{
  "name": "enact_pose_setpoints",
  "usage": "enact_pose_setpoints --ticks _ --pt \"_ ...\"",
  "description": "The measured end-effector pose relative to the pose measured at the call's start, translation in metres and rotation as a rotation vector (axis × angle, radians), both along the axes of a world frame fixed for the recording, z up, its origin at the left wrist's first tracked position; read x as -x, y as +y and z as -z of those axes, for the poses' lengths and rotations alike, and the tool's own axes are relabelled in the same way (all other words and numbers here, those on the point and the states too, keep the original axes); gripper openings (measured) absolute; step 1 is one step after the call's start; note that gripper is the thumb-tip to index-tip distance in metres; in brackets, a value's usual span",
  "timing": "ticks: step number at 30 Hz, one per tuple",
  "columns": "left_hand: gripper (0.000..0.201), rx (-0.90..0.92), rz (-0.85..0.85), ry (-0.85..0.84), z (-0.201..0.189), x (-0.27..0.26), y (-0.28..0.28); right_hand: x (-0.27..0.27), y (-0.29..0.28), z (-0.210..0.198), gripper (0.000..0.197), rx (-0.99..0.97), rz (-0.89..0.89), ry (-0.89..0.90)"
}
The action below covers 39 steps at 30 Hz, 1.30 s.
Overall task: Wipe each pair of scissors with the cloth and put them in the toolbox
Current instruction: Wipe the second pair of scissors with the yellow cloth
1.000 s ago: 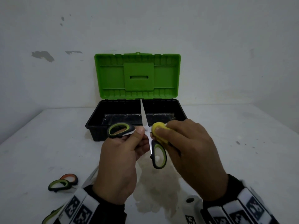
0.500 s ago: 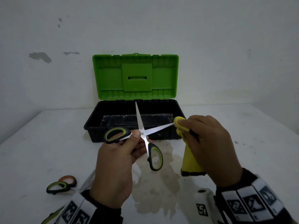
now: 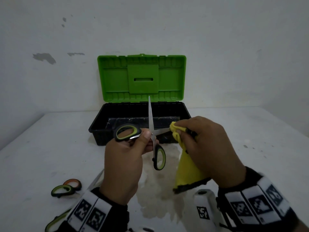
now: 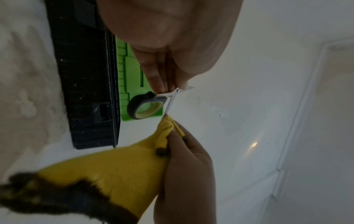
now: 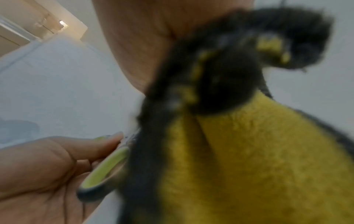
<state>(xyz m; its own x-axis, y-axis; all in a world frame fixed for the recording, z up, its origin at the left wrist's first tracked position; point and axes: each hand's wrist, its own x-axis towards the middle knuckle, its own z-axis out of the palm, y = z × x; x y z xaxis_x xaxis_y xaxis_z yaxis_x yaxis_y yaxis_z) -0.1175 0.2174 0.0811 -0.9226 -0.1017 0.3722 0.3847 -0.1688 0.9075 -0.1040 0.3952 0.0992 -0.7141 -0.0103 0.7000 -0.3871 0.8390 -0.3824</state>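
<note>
A pair of scissors (image 3: 151, 121) with black and green handles is spread wide in front of the toolbox. My left hand (image 3: 123, 158) pinches it near the pivot, thumb on top. One blade points up, the other points right into the yellow cloth (image 3: 187, 169). My right hand (image 3: 207, 146) pinches that cloth around the rightward blade, and the rest of the cloth hangs down with its dark edge low. From the left wrist, one handle loop of the scissors (image 4: 147, 106) and the cloth (image 4: 114, 171) are plain. The black toolbox (image 3: 100, 131) stands open behind, its green lid (image 3: 142, 79) upright.
Two more handle loops, one green (image 3: 62, 190) and one orange (image 3: 72, 182), lie on the white table at the near left. Another green handle (image 3: 55, 223) shows by my left wrist. A damp stain (image 3: 160, 198) marks the table between my hands.
My right hand slid the cloth out along the rightward blade towards its tip, then came back a little towards the pivot. The cloth now hangs loose. The left hand kept its hold.
</note>
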Motion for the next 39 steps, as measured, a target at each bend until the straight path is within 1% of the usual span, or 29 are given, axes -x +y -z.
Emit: enact_pose_setpoints --ticks 3,6,9,12,15,18,24,29,33,34,37,39 --pt "0.011 0.017 0.026 -0.003 0.0 0.005 0.001 0.001 -0.007 -0.001 0.019 0.027 -0.032 0.019" --pt "0.012 0.045 0.034 0.024 -0.003 0.007 -0.001 -0.002 -0.02 -0.003 0.024 0.019 -0.069 0.017" --pt "0.011 0.036 0.045 0.05 -0.005 0.008 -0.003 0.003 -0.009 -0.005 0.023 0.013 -0.026 0.004" --pt "0.011 0.036 0.044 0.048 -0.003 0.009 -0.003 0.004 -0.001 -0.006 0.018 0.065 0.013 -0.006" --pt "0.009 0.058 0.035 0.071 -0.003 0.007 0.001 -0.002 -0.016 -0.007 0.017 0.101 -0.041 0.011" --pt "0.01 0.062 0.034 0.084 -0.005 0.005 0.001 -0.005 -0.025 -0.008 0.021 0.078 -0.082 0.019" --pt "0.01 0.02 0.058 0.051 -0.003 0.003 -0.002 -0.002 -0.003 -0.002 0.023 0.058 -0.056 0.008" --pt "0.011 -0.027 0.072 -0.005 0.0 0.005 -0.003 -0.002 0.013 -0.001 0.022 0.065 -0.031 -0.033" --pt "0.013 -0.041 0.07 -0.034 -0.001 0.002 -0.005 0.0 0.029 -0.007 0.02 0.068 0.021 -0.19" --pt "0.014 -0.048 0.074 -0.044 -0.001 0.001 -0.005 0.001 0.032 -0.01 0.02 0.074 0.041 -0.202" --pt "0.009 -0.076 0.091 -0.08 -0.003 0.001 -0.004 -0.004 0.031 -0.018 0.02 0.106 0.078 -0.121" --pt "0.009 -0.093 0.089 -0.098 -0.005 0.001 -0.001 -0.01 0.018 -0.022 0.02 0.133 0.011 -0.045"
